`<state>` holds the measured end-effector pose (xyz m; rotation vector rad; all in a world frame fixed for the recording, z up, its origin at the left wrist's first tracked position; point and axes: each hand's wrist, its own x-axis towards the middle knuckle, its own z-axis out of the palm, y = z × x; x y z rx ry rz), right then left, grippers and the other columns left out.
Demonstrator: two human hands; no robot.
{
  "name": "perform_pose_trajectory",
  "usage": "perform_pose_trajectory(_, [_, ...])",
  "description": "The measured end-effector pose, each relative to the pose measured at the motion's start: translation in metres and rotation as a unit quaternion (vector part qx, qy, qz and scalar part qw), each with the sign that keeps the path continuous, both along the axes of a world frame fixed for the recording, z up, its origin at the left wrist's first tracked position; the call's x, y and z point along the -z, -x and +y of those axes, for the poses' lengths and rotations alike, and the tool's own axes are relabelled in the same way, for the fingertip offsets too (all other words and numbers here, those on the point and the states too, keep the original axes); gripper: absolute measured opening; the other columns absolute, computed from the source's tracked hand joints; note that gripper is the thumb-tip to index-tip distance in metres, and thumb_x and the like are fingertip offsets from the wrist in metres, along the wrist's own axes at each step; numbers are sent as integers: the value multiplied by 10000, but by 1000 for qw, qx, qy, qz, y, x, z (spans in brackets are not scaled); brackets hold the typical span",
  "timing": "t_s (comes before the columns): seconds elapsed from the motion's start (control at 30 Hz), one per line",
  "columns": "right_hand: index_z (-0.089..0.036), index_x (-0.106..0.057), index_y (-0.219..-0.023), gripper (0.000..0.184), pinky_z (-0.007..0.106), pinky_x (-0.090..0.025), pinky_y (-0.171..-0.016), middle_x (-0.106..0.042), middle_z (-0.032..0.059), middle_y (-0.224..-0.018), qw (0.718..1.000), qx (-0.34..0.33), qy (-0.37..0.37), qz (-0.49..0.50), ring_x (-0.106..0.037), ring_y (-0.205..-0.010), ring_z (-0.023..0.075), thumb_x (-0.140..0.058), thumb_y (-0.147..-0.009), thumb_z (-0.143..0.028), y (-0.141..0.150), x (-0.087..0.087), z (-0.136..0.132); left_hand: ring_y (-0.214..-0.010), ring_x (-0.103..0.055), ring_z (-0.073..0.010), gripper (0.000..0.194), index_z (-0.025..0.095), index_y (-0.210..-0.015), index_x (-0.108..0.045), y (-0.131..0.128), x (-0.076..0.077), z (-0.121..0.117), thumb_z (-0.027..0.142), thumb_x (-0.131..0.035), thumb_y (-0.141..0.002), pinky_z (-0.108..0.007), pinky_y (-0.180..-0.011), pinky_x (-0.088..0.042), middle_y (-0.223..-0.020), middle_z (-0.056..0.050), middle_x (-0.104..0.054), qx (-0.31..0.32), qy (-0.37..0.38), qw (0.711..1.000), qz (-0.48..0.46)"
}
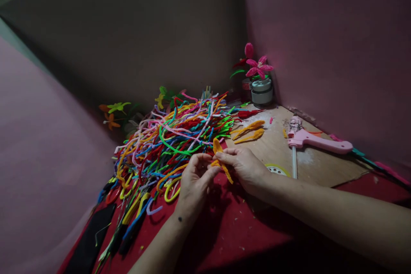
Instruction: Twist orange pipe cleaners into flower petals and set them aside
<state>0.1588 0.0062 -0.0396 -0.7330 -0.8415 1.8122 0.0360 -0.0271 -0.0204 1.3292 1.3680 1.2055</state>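
Between my two hands is an orange pipe-cleaner petal (217,146), its rounded loop pointing up and a loose tail hanging below the fingers. My right hand (247,167) pinches it from the right, thumb and forefinger closed on the fuzzy stem. On the other side, my left hand (197,180) has its thumb and fingertips closed on the petal's lower part. Two similar orange petals (252,130) lie on the wooden board just beyond. A big heap of multicoloured pipe cleaners (180,132) spreads behind my left hand.
A pink glue gun (321,141) rests on the wooden board (311,165) at the right, near a yellow-rimmed spool (276,170). Pink pipe-cleaner flowers stand in a small grey pot (262,93) at the back. Yellow-handled pliers (133,209) and a black flat object (91,237) lie left on red cloth.
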Motion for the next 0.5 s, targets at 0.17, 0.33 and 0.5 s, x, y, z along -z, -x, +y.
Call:
perform_pose_trajectory(0.17, [-131, -575, -609, 285, 213, -273, -467, -487, -30, -510, 999, -18, -13, -25, -392, -466, 67, -681, -636, -394, 0, 3, -3, -417, -380, -37, 168, 141, -746, -557, 2, 1, 1, 296, -619, -740, -157, -398, -293, -539, 54, -506, -35, -43, 998, 29])
perform_pose_trajectory(0.33, [-120, -582, -607, 249, 233, -308, -534, -508, -6, -563, 998, -32, -54, -8, -420, -532, 87, -645, -656, -356, -1, 0, -3, -466, -413, -48, 165, 141, -754, -586, 4, -1, -1, 298, -632, -731, -166, -442, -329, -603, 32, -564, -46, -62, 996, 44])
perform_pose_trajectory(0.5, [-107, -611, -643, 161, 221, -277, -506, -471, -26, -545, 992, -42, -86, -78, -366, -506, 68, -627, -644, -268, -3, -2, -6, -614, -499, -81, 187, 156, -865, -641, 12, 0, 4, 284, -643, -729, -189, -574, -393, -745, 2, -616, -9, -39, 999, 20])
